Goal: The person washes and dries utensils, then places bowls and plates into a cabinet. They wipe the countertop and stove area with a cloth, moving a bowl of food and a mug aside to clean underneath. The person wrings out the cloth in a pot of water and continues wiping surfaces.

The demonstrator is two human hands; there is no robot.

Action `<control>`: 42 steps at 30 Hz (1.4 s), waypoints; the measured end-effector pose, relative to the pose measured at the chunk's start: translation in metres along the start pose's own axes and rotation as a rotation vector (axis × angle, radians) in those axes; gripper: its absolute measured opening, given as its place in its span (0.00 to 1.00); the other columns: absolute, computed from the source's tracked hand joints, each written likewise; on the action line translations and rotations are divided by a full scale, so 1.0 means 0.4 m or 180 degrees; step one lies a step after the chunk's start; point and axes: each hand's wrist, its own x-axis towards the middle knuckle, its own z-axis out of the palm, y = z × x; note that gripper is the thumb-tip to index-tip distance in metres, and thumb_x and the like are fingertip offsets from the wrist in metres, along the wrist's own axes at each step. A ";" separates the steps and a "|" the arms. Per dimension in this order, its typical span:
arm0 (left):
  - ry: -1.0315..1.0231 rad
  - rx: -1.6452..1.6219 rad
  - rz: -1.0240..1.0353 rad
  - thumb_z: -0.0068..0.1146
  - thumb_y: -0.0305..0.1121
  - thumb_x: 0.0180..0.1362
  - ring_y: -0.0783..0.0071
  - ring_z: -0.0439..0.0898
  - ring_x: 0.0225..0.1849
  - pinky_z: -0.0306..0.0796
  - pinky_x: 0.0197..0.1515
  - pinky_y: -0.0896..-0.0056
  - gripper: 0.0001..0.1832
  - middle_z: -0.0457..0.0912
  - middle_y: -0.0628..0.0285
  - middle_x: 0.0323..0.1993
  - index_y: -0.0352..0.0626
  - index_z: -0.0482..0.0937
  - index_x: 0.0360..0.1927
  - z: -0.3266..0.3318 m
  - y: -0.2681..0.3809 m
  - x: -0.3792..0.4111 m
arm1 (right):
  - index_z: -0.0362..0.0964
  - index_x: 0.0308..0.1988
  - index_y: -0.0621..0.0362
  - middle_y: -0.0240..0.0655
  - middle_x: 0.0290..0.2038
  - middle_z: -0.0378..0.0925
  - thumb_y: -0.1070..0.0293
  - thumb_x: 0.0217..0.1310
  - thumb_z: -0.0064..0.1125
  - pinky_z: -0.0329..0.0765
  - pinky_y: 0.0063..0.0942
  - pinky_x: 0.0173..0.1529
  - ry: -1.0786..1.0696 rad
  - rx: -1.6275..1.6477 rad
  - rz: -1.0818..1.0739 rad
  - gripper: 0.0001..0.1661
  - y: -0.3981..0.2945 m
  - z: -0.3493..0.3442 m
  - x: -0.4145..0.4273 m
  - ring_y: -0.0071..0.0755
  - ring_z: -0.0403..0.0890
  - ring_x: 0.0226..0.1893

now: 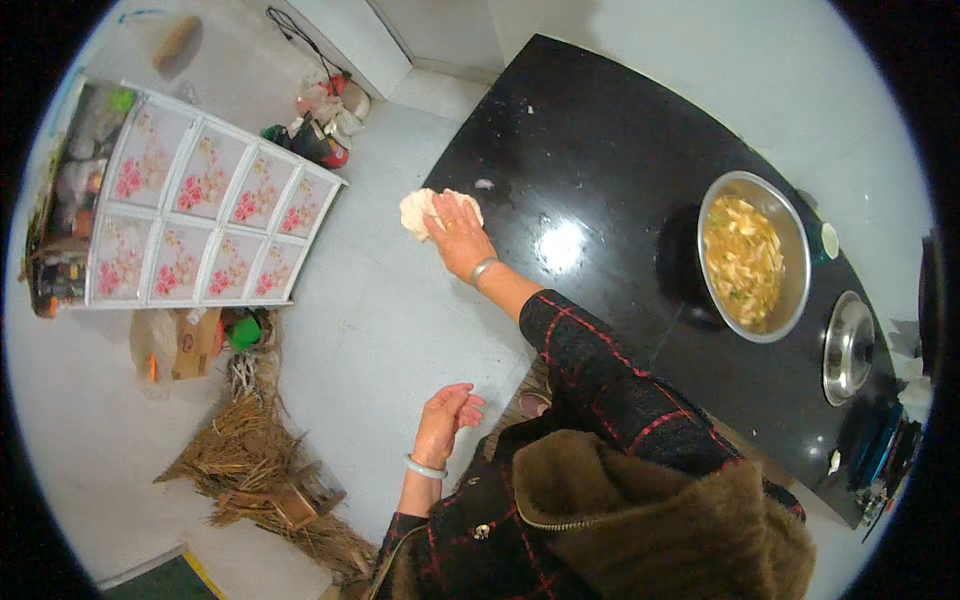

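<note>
My right hand [456, 234] presses flat on a cream cloth [417, 214], which overhangs the left edge of a glossy black countertop [600, 150]. A metal bangle [481, 271] circles that wrist. Away from the counter, my left hand [448, 420] hangs over the pale floor, its fingers loosely curled, slightly apart and holding nothing. A pale bangle [424, 467] is on the left wrist. Close to the cloth, a small whitish scrap [484, 184] lies on the black surface.
A steel basin [804, 300] of soupy food stands on the counter's right, near a green cup [827, 241] and a metal lid [847, 349]. Across the floor are a flower-patterned drawer cabinet [202, 206], a pile of dry straw or twigs [244, 442] and several bags [326, 124].
</note>
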 end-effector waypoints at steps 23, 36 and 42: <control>-0.0696 0.0559 -0.0198 0.52 0.37 0.64 0.71 0.81 0.29 0.76 0.33 0.72 0.16 0.83 0.54 0.34 0.36 0.74 0.49 -0.141 0.515 0.467 | 0.69 0.55 0.53 0.47 0.62 0.64 0.68 0.54 0.57 0.61 0.47 0.65 0.0428 -0.0163 0.0881 0.26 0.208 -0.033 0.135 0.52 0.63 0.64; -0.0204 0.2310 0.1451 0.53 0.34 0.64 0.61 0.78 0.42 0.72 0.47 0.64 0.19 0.77 0.47 0.46 0.32 0.70 0.53 -0.128 0.573 0.655 | 0.73 0.42 0.57 0.45 0.39 0.74 0.67 0.59 0.50 0.71 0.43 0.43 0.0931 -0.2478 0.3362 0.12 0.626 -0.322 -0.065 0.46 0.73 0.40; -0.0162 0.3374 0.2554 0.49 0.36 0.65 0.42 0.67 0.58 0.60 0.62 0.53 0.28 0.68 0.36 0.58 0.24 0.62 0.61 -0.031 0.567 0.751 | 0.69 0.52 0.58 0.49 0.49 0.73 0.68 0.53 0.56 0.71 0.41 0.55 0.0391 -0.1101 0.1489 0.24 0.259 -0.115 0.209 0.51 0.72 0.52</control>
